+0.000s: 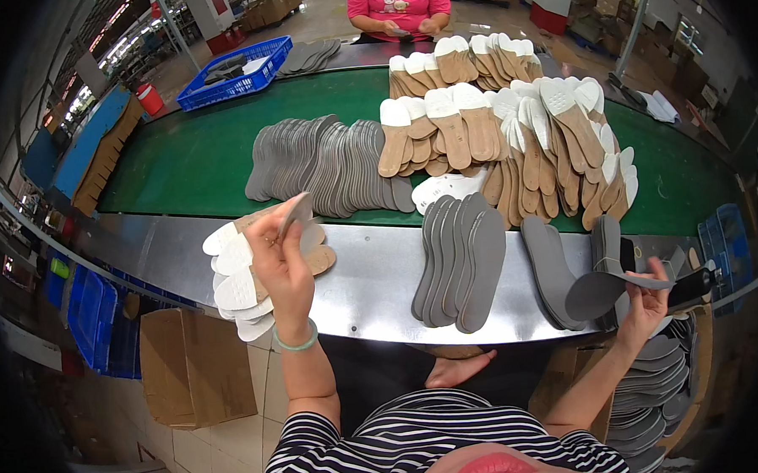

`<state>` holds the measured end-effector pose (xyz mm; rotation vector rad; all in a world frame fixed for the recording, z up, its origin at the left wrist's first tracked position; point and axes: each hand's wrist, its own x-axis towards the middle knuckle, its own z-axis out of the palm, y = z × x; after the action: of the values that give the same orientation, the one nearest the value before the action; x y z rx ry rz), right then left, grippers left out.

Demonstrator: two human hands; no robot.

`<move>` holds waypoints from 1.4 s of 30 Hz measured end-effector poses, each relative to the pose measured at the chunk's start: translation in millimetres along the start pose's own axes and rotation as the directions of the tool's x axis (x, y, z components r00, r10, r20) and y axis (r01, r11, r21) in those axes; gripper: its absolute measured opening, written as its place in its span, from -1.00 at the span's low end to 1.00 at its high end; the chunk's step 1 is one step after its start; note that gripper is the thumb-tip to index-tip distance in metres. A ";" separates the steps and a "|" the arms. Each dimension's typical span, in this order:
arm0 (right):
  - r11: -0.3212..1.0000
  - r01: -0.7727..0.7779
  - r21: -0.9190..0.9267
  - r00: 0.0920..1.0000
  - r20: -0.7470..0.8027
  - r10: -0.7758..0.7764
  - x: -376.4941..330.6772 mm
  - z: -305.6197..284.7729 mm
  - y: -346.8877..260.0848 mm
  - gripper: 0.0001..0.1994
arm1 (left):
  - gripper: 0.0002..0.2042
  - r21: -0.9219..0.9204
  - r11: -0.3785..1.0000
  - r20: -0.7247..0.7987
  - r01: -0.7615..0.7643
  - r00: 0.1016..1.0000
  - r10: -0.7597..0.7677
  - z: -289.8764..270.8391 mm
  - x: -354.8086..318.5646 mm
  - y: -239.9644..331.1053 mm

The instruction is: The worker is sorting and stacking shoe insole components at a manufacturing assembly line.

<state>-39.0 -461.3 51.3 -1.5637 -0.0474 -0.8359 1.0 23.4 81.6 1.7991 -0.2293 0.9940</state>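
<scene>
My left hand (280,262) is raised at the near left, thumb and fingers closed on an insole (294,213) seen nearly edge-on. Below it, a loose pile of white-and-brown insole boards (239,291) lies on the metal edge of the table. Off to the right, my right hand (644,305) pinches the end of a grey insole (649,282). Other grey insoles (552,267) lie beside that hand, some of them bundled. Between my hands, a fanned stack of grey insoles (460,262) rests on the metal.
A long row of grey insoles (321,167) and heaps of white-and-brown insole boards (476,127) cover part of the green belt (181,165). A blue crate (236,74) stands far left. Across the table is a person in pink (398,3). Cardboard boxes (197,367) flank me.
</scene>
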 end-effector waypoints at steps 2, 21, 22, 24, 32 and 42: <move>0.999 -0.012 -0.053 0.999 -0.053 0.009 -5.1 -1.2 19.9 -0.73 | -0.77 -0.410 0.912 -0.076 0.003 0.996 -0.037 7.8 -3.3 24.3; 0.879 -0.463 -0.113 0.576 0.715 0.395 -64.6 169.1 32.1 -0.80 | -0.42 -0.558 -0.022 0.771 0.830 0.509 -0.382 129.3 -72.3 -42.8; 0.868 -0.482 -0.117 0.548 0.733 0.403 -67.5 175.1 38.8 -0.79 | -0.42 -0.556 -0.033 0.770 0.831 0.500 -0.396 128.7 -72.6 -43.7; 0.852 -0.507 -0.130 0.514 0.748 0.420 -70.1 180.5 49.9 -0.79 | -0.27 -0.513 -0.065 0.831 0.856 0.475 -0.290 129.8 -74.9 -42.9; 0.834 -0.550 -0.050 0.556 0.723 0.410 -72.5 190.6 63.4 -0.81 | -0.19 -0.524 -0.054 0.814 0.850 0.482 -0.324 128.4 -84.6 -31.2; 0.813 -0.582 -0.037 0.552 0.715 0.428 -74.3 192.6 62.9 -0.80 | -0.20 -0.524 -0.041 0.814 0.850 0.487 -0.317 127.8 -87.3 -32.2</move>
<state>28.5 -272.5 -28.5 -1.4947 -0.2106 0.2675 29.8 -94.0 -20.2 0.6949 -0.1671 -0.3919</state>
